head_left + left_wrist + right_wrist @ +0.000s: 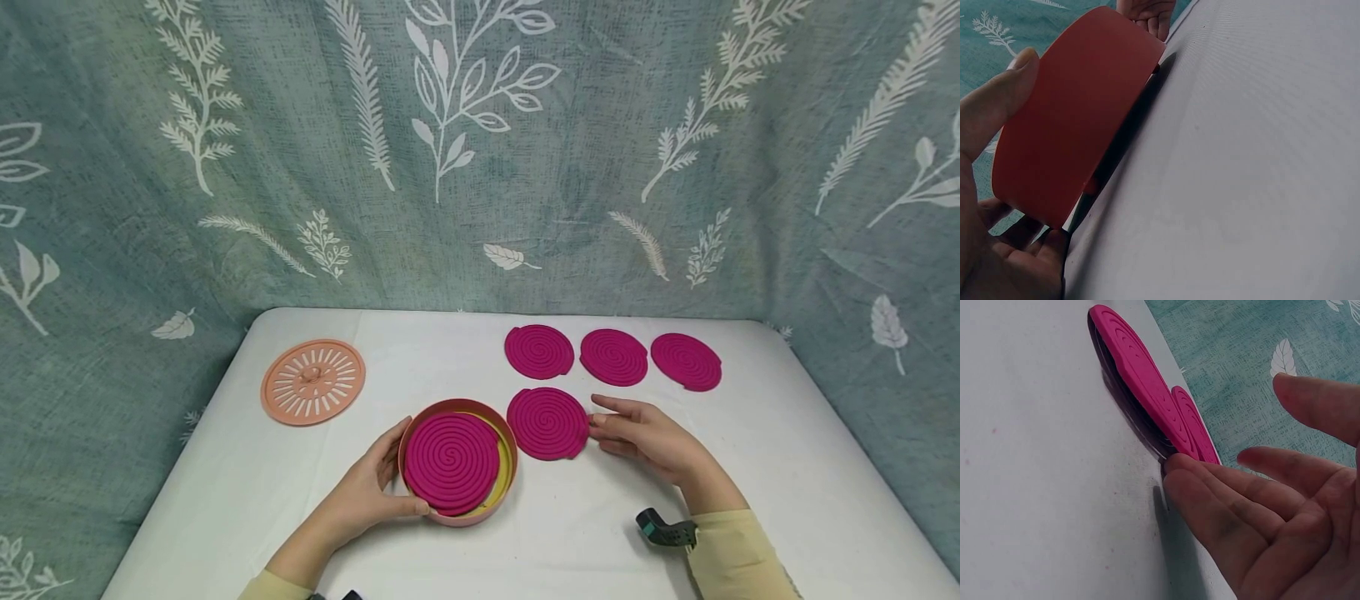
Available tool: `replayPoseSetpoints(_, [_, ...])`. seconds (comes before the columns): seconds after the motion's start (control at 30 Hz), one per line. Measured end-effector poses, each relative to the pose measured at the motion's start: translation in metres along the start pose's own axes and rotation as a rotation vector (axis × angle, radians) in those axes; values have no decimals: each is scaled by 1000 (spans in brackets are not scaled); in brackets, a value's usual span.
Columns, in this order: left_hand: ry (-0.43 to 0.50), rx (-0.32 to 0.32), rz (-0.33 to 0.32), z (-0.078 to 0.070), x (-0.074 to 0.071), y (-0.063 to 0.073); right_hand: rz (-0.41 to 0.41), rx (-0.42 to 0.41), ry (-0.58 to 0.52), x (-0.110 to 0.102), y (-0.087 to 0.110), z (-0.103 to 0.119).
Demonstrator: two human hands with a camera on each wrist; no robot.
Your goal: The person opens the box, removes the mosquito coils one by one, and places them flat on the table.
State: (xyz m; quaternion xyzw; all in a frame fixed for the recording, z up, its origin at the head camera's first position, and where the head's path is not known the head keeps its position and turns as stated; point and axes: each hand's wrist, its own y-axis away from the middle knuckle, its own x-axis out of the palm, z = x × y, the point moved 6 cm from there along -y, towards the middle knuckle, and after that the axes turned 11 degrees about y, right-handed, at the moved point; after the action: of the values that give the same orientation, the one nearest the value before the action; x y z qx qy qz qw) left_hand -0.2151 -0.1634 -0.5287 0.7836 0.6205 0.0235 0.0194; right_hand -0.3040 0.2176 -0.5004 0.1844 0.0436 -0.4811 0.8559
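Note:
My left hand [367, 492] grips the side of a round reddish container [513, 471], thumb on its near side and fingers round the left. In the left wrist view the container's smooth red wall [1079, 106] sits between thumb and fingers. Inside lies a magenta spiral mosquito coil [450, 462] over a yellow inner surface [504, 483]. Just right of the container is another magenta coil [549, 423]. My right hand [652, 437] reaches to its right edge with extended fingers; in the right wrist view the fingertips [1188, 487] are right at the rim of the coil [1147, 381], thumb held apart.
Three more magenta coils [538, 352] [613, 357] [686, 362] lie in a row behind. At the left on the white table [585, 542] rests an orange slotted round lid [312, 408] with a central knob. A green leaf-patterned cloth [480, 225] hangs behind the table.

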Motion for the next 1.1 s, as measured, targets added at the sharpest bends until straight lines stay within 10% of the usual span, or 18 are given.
replayPoseSetpoints(1.1, [6,10,7,0,-1,0,-53,-6,10,-7,4,7])
